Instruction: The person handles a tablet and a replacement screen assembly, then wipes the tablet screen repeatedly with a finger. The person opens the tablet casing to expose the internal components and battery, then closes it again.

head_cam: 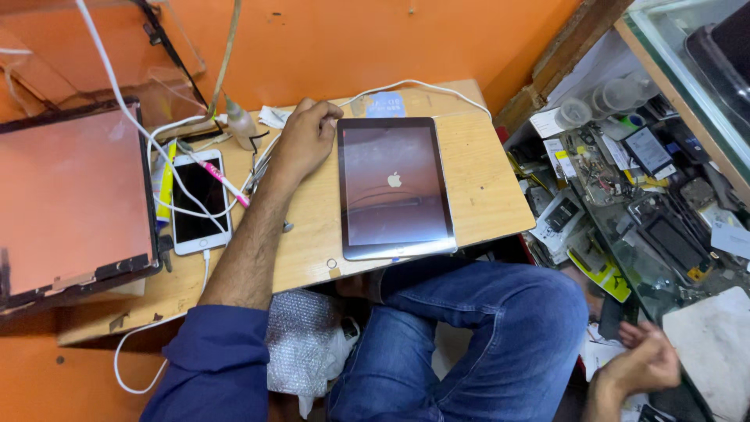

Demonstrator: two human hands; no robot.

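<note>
A dark tablet [394, 186] is lying flat in the middle of the frame on the wooden counter [484, 180], its screen facing up. The left hand [306, 141] is resting loosely curled just beside the tablet's upper left corner, grasping nothing that can be made out. Left of the arm, a white phone [200, 202] is lying with a pink pen [225, 184] and white cables [125, 109] across it. At the lower right, the right hand [644, 363] is hovering half-curled and blurred over scattered parts; whether it grips anything cannot be told.
</note>
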